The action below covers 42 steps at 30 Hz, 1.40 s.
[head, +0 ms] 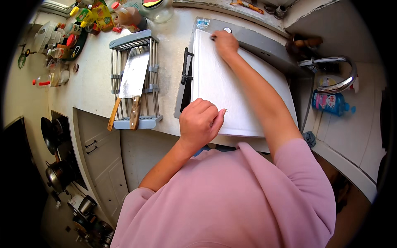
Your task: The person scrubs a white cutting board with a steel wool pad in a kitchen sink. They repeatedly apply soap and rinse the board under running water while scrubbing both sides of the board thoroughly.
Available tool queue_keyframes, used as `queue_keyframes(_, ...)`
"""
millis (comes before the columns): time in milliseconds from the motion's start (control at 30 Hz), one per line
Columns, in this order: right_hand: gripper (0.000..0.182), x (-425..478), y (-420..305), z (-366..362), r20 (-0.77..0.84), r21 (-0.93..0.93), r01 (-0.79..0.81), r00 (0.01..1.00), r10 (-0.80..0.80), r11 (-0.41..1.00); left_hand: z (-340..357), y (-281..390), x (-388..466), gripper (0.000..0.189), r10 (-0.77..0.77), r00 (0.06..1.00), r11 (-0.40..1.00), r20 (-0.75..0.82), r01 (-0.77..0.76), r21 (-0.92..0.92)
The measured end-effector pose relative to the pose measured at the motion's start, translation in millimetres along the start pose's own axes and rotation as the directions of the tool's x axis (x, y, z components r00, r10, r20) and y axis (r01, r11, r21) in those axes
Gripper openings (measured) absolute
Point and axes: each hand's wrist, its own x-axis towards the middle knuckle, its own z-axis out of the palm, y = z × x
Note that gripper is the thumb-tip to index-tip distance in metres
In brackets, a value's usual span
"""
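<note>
A large white cutting board [217, 83] lies over the sink. My right hand [225, 43] is at the board's far left corner, its fingers curled around something small and dark that is mostly hidden. My left hand [201, 119] is closed in a loose fist at the board's near left edge; whether anything is inside it cannot be seen. Left of the board, a cleaver [134, 74] with a wooden handle rests on a grey and metal drain rack [138, 123]. Beside its handle lies another wooden handle [114, 114], partly under the blade.
A chrome faucet [349, 77] arches at the right, near a blue detergent bottle [328, 102]. Sauce bottles [127, 15] and a glass jar [158, 11] stand at the back left. A black handle [186, 65] sticks up beside the board. Pots [59, 175] stand at the far left.
</note>
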Motion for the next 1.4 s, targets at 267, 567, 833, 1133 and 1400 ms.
queue_keyframes(267,0.022,-8,79,18,-0.074,0.066,0.017,0.997,-0.012,0.998,0,0,1,0.024,0.0,1.0,1.0,0.024,0.001,-0.011)
queue_keyframes(567,0.018,-31,-2,53,-0.038,0.062,0.266,0.964,-0.264,0.962,-1,-54,-6,0.025,0.056,0.976,0.959,-0.212,0.007,0.283)
queue_keyframes(833,0.027,-40,102,-36,0.055,0.185,0.055,0.996,-0.066,0.981,-3,-39,5,0.013,-0.038,0.998,0.987,-0.051,0.046,0.154)
queue_keyframes(1133,0.019,-79,53,32,-0.058,0.163,0.188,0.982,-0.181,0.968,54,-12,-26,0.025,-0.007,0.879,0.989,0.476,-0.065,0.134)
queue_keyframes(1400,0.02,-69,139,41,-0.091,0.049,-0.128,0.987,0.132,0.991,25,-39,-24,0.024,0.038,0.882,0.982,0.47,-0.119,0.144)
